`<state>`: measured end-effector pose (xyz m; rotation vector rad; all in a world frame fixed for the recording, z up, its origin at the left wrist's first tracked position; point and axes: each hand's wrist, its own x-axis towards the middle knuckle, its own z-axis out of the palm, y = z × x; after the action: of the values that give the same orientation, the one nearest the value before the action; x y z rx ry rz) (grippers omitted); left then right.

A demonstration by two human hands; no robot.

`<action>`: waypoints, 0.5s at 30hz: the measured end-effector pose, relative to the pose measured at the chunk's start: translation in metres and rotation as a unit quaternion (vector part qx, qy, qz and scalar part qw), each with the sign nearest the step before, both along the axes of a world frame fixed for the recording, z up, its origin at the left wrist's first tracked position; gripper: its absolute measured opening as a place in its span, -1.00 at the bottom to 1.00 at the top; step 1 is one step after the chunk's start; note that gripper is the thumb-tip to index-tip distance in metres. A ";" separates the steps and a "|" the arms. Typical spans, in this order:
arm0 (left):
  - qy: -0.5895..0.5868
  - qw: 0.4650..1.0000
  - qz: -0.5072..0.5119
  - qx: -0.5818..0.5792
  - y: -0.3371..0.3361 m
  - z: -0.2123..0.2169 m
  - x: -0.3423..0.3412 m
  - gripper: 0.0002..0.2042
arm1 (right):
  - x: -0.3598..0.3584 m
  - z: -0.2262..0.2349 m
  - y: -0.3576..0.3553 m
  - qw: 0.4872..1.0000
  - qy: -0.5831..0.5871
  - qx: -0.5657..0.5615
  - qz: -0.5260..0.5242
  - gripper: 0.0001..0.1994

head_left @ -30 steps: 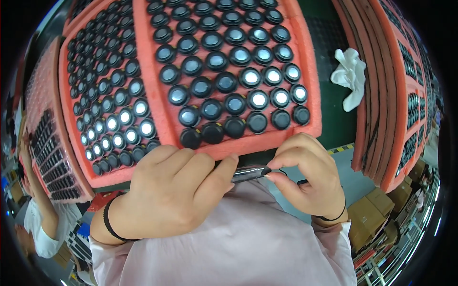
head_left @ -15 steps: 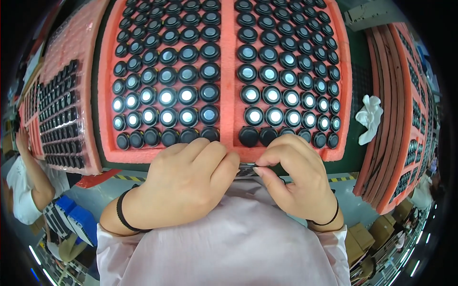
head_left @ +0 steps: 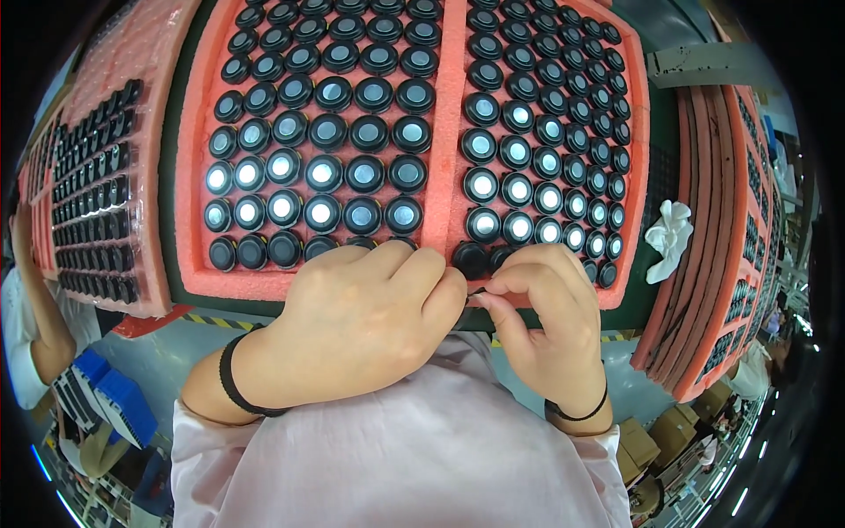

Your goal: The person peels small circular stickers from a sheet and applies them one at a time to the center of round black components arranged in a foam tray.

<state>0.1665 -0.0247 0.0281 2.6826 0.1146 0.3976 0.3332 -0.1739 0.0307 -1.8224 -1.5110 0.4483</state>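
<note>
A pink foam tray [head_left: 450, 132] lies in front of me, filled with rows of round black parts [head_left: 365, 173]. Most of them show a silvery disc on top; those in the nearest row are plain black. Over the tray's front edge my left hand [head_left: 374, 330] is curled, back upward, its fingertips hidden. My right hand [head_left: 554, 326] is beside it, thumb and forefinger pinched together close to the left fingers. Between the hands shows a small dark, thin piece [head_left: 476, 292], too small to name. Whatever the left fingers hold is hidden.
A crumpled white cloth or glove [head_left: 669, 239] lies right of the tray. Beyond it stands a stack of pink foam trays [head_left: 704, 229]. Another foam tray under clear plastic [head_left: 157, 194] is at the left, where a co-worker's arm [head_left: 40, 299] shows. Cardboard boxes [head_left: 673, 434] stand lower right.
The view has shifted a little. My right hand's pinched fingertips have come closer to the left hand, and the shiny strip seen between the hands is now mostly hidden.
</note>
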 end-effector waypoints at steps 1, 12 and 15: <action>0.003 1.000 -0.002 0.002 0.000 0.000 0.001 -0.77 | 0.000 0.000 0.000 1.000 -0.010 0.002 -0.007 -0.76; 0.030 0.998 0.005 -0.048 0.005 0.000 0.009 -0.84 | 0.003 -0.012 -0.001 0.992 -0.117 0.049 0.005 -0.75; 0.040 0.996 0.012 -0.077 0.006 0.000 0.010 -0.83 | 0.003 -0.015 -0.004 0.984 -0.160 0.076 0.004 -0.74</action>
<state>0.1760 -0.0183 0.0282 2.5469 0.1929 0.2766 0.3358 -0.1778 0.0153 -1.8310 -1.7140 0.0391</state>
